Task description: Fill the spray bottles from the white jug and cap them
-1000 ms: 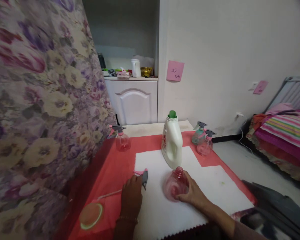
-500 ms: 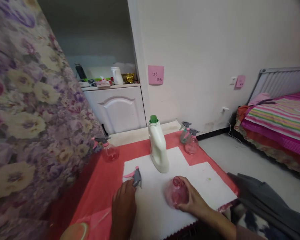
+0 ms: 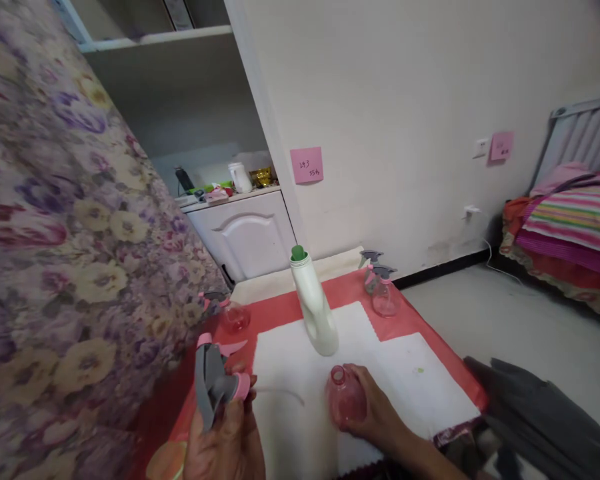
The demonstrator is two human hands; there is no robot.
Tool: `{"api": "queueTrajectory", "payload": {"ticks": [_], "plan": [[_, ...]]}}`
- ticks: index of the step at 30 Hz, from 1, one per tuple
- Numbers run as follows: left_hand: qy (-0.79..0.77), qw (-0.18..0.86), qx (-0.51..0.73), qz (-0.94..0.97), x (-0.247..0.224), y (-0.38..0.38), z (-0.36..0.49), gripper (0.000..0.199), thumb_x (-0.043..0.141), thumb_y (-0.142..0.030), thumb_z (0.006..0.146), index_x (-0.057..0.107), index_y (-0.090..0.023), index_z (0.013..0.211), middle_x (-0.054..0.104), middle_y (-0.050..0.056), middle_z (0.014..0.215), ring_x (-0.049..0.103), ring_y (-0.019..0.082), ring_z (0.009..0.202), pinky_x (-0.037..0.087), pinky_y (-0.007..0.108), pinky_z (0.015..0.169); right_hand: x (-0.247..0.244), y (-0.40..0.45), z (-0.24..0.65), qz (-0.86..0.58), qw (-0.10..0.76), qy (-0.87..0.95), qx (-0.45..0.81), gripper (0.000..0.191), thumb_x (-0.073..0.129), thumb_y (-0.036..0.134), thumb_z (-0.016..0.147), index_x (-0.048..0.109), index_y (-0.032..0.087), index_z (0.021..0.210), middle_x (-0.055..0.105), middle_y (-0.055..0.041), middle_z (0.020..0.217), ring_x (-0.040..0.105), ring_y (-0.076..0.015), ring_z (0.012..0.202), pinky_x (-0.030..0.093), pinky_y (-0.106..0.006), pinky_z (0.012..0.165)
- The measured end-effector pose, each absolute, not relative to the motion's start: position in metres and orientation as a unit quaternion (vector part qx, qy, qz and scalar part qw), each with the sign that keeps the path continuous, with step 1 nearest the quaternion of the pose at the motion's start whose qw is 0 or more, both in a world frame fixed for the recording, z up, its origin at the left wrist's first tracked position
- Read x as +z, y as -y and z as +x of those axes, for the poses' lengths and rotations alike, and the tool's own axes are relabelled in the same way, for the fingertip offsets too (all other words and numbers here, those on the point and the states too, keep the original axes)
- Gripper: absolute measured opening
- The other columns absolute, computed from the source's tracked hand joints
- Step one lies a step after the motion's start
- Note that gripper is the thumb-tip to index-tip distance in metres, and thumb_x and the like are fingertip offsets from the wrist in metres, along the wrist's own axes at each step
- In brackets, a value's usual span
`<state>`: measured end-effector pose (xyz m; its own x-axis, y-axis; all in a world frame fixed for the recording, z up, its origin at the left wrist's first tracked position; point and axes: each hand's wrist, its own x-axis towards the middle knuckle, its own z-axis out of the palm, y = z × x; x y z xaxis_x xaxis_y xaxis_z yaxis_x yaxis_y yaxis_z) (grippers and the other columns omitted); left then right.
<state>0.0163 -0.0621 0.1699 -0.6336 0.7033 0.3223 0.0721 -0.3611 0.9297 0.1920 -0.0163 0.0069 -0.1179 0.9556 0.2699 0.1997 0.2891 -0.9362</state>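
My left hand (image 3: 230, 427) is closed on a grey and pink spray nozzle (image 3: 215, 383), gripped near its pink collar. Its thin clear dip tube points right, over the white cloth (image 3: 290, 420). Wrapped round the side of a transparent pink bottle (image 3: 347, 400) is my right hand (image 3: 373, 407). That bottle's open neck faces up, and it stands on or just above the cloth; I cannot tell which. Behind it stands a pale green jug (image 3: 314, 307) with its mouth open and something green in it.
On the red table cover (image 3: 275, 307), one pink spray bottle (image 3: 235, 317) stands at the left and another pink spray bottle (image 3: 385, 300) at the right, with one more behind it. A floral curtain (image 3: 95, 267) hangs along the left. An orange round object (image 3: 165, 460) sits at the front left.
My left hand has picked the spray nozzle up off the cloth and turned it, so its tube shows. My right hand still holds the pink bottle, now slightly further left. The view has tilted.
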Motion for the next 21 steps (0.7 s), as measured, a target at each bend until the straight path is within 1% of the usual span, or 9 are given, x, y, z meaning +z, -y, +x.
{"api": "queueTrajectory", "payload": {"ticks": [2,4,7,10,12,14,17,19,21], "plan": [[-0.472,0.263,0.778,0.319,0.179,0.065,0.033,0.039,0.073,-0.037,0.076,0.065,-0.025,0.112,0.071,-0.002,0.100,0.065,0.013,0.094,0.051,0.019,0.088,0.010,0.017,0.191,-0.457,0.493,0.634,0.382,0.070,0.073,0.020,0.061,0.044,0.022,0.125,0.056,-0.0111,0.124,0.056,-0.0299,0.116,0.044,-0.045,0.102],[-0.433,0.313,0.794,0.289,0.182,0.066,0.049,0.042,0.078,-0.034,0.072,0.066,-0.025,0.112,0.072,-0.002,0.099,0.065,0.012,0.096,0.052,0.017,0.086,0.011,0.016,0.191,-0.453,0.494,0.635,0.384,0.071,0.072,0.018,0.060,0.043,0.021,0.125,0.056,-0.0115,0.124,0.056,-0.0297,0.116,0.045,-0.045,0.102],[-0.413,0.344,0.787,0.302,0.180,0.064,0.066,0.047,0.078,-0.033,0.073,0.064,-0.027,0.117,0.072,-0.001,0.103,0.064,0.013,0.101,0.051,0.017,0.087,0.007,0.014,0.192,-0.441,0.490,0.641,0.394,0.078,0.073,0.015,0.057,0.041,0.022,0.127,0.053,-0.0111,0.126,0.054,-0.0296,0.118,0.044,-0.045,0.102],[-0.425,0.350,0.766,0.331,0.176,0.060,0.075,0.048,0.076,-0.036,0.075,0.062,-0.027,0.120,0.070,0.000,0.111,0.063,0.013,0.105,0.050,0.017,0.089,0.002,0.012,0.193,-0.432,0.493,0.647,0.389,0.080,0.074,0.015,0.056,0.041,0.023,0.128,0.053,-0.0106,0.126,0.053,-0.0294,0.118,0.044,-0.045,0.102],[-0.455,0.337,0.744,0.356,0.171,0.057,0.077,0.049,0.074,-0.039,0.076,0.062,-0.026,0.121,0.069,0.001,0.114,0.062,0.014,0.106,0.049,0.019,0.090,0.000,0.012,0.193,-0.431,0.496,0.650,0.381,0.078,0.073,0.016,0.057,0.042,0.023,0.128,0.053,-0.0106,0.125,0.053,-0.0296,0.117,0.044,-0.044,0.101],[-0.481,0.322,0.716,0.390,0.162,0.053,0.076,0.048,0.074,-0.040,0.076,0.061,-0.024,0.120,0.068,0.003,0.117,0.062,0.017,0.107,0.048,0.023,0.093,-0.001,0.011,0.193,-0.434,0.495,0.651,0.379,0.076,0.073,0.017,0.059,0.042,0.023,0.128,0.053,-0.0108,0.124,0.053,-0.0299,0.117,0.044,-0.045,0.101],[-0.488,0.328,0.665,0.460,0.141,0.047,0.071,0.042,0.069,-0.039,0.080,0.060,-0.023,0.117,0.064,0.006,0.125,0.062,0.020,0.109,0.048,0.030,0.095,-0.004,0.011,0.193,-0.432,0.495,0.651,0.380,0.079,0.074,0.018,0.058,0.041,0.023,0.130,0.053,-0.0105,0.125,0.053,-0.0300,0.118,0.044,-0.044,0.101],[-0.499,0.334,0.608,0.519,0.124,0.043,0.068,0.036,0.066,-0.036,0.082,0.061,-0.023,0.115,0.064,0.007,0.125,0.062,0.022,0.110,0.048,0.032,0.096,-0.005,0.010,0.192,-0.424,0.504,0.653,0.373,0.080,0.074,0.018,0.057,0.040,0.023,0.130,0.053,-0.0101,0.125,0.053,-0.0296,0.118,0.044,-0.044,0.102],[-0.515,0.325,0.549,0.573,0.109,0.039,0.065,0.032,0.064,-0.032,0.083,0.062,-0.022,0.113,0.066,0.007,0.121,0.062,0.023,0.109,0.047,0.034,0.097,-0.005,0.010,0.192,-0.418,0.513,0.655,0.365,0.079,0.073,0.017,0.057,0.040,0.022,0.129,0.053,-0.0101,0.124,0.053,-0.0291,0.118,0.043,-0.043,0.102]]}}
